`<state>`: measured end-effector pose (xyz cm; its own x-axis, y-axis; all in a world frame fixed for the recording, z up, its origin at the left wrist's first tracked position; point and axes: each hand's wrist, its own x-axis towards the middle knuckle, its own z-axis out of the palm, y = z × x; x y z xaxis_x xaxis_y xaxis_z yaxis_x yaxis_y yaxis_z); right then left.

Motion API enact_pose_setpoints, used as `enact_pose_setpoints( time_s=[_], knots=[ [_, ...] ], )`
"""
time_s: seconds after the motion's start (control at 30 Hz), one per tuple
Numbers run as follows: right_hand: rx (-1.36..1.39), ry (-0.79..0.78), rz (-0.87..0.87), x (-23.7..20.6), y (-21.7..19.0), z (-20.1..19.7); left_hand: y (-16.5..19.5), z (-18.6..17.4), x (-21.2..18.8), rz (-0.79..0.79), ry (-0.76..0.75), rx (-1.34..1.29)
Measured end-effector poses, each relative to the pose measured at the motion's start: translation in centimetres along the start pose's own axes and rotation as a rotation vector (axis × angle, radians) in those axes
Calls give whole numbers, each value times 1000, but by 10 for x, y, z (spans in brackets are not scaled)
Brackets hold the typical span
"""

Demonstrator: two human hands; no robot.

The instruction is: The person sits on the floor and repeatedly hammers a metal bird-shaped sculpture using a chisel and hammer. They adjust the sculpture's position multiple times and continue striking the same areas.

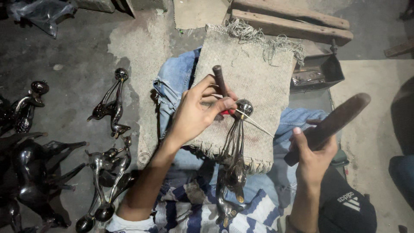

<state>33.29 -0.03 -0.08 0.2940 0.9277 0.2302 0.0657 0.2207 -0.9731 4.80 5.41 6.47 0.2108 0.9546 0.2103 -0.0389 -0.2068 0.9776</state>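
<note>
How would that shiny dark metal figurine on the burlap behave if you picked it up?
The figurine looks like solid metal, so probably stiff and heavy for its size. Its polished ball top could be slippery. The thin legs may bend if forced.

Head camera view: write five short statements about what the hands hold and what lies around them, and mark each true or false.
1. The left hand holds a dark punch-like tool against the round head of a shiny metal figurine. True.
2. The right hand is empty. False: it grips a dark wooden mallet.
3. The figurine rests on a burlap cloth. True.
4. More dark metal figurines lie on the floor on the person's left. True.
5. The small metal tray beyond the cloth holds water. False: only some small metal pieces show in it.
</note>
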Motion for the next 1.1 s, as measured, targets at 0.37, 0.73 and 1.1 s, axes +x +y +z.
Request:
enact_pose_setpoints(
  time_s=[0.37, 0.73, 1.1],
  knots=[
    [-135, -843, -247, 8, -59, 40, 11, -15, 10, -219, -110, 324],
    [-151, -780, -183, 12, -73, 16, 9, -1, 15, -19, -150, 421],
    [-152, -199, -64, 44, -67, 14, -20, 17, 43, 48, -237, 178]
  ],
)
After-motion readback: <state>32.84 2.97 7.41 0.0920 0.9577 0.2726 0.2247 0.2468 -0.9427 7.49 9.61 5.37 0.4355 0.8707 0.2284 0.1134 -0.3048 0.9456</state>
